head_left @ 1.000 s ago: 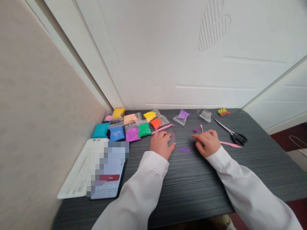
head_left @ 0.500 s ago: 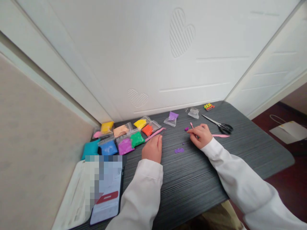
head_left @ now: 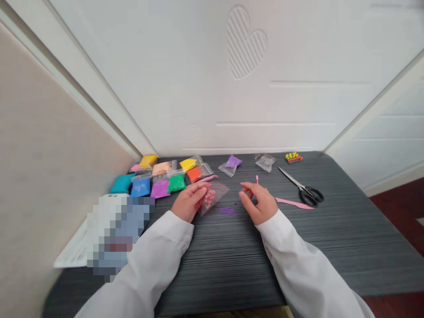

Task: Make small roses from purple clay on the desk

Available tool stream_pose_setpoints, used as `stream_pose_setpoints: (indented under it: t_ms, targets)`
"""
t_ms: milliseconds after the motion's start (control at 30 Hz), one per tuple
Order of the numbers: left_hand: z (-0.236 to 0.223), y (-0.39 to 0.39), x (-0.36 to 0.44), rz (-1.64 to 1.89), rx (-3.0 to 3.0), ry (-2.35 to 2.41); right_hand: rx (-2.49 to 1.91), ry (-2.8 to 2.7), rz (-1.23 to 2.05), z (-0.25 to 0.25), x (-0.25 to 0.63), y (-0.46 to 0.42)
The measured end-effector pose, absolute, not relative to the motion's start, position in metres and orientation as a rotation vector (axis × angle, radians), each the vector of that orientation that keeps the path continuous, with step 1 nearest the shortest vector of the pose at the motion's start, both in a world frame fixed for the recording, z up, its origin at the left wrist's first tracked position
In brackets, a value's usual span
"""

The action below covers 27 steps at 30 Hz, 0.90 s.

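My left hand (head_left: 186, 204) pinches a small clear plastic bag (head_left: 218, 192) with pinkish bits in it, held just above the dark table. To its right, my right hand (head_left: 261, 206) is apart from the bag, its fingers bent and the thumb a little away from them; nothing shows between them. Between the hands lie a flat purple strip (head_left: 226, 211) and a tiny purple crumb (head_left: 235, 203). The tip of a thin pink tool (head_left: 257, 179) shows behind my right hand. A pink plastic knife (head_left: 294, 202) lies beside that hand.
Black-handled scissors (head_left: 308, 192) and a small yellow-and-red piece (head_left: 293, 157) lie at the right. Along the back are a purple clay bag (head_left: 233, 161) and a clear bag (head_left: 265, 162). Several coloured clay bags (head_left: 176, 182), pink tweezers (head_left: 208, 178) and a blurred-out phone (head_left: 119, 238) are at left.
My left hand now holds the clear bag, where no bag was visible before. My right hand has drawn back from the small magenta piece's spot; that piece is no longer visible. The view has shifted.
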<state>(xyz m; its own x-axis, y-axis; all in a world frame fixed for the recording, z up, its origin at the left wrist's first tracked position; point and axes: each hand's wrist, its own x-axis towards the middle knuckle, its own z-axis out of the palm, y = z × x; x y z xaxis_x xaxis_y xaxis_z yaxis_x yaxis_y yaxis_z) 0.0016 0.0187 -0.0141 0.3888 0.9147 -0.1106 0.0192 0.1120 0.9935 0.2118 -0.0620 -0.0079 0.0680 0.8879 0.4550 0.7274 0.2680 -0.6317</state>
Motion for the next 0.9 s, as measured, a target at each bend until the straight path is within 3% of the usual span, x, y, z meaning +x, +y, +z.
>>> stream_pose_setpoints:
  t_ms: [200,367,600,900]
  targets:
    - [-0.021,0.001,0.016,0.763,1.29,0.975,-1.392,-1.48,0.649,-0.016,0.187,-0.061]
    - [-0.029,-0.008,0.017,0.913,1.341,1.116,-1.333,-1.293,0.873,-0.023,0.186,-0.057]
    - [-0.03,-0.021,0.01,1.045,1.63,1.467,-1.274,-1.064,0.965,-0.013,0.203,-0.054]
    - [-0.026,-0.026,0.019,0.704,2.23,1.451,-1.232,-0.864,0.972,-0.004,0.211,-0.052]
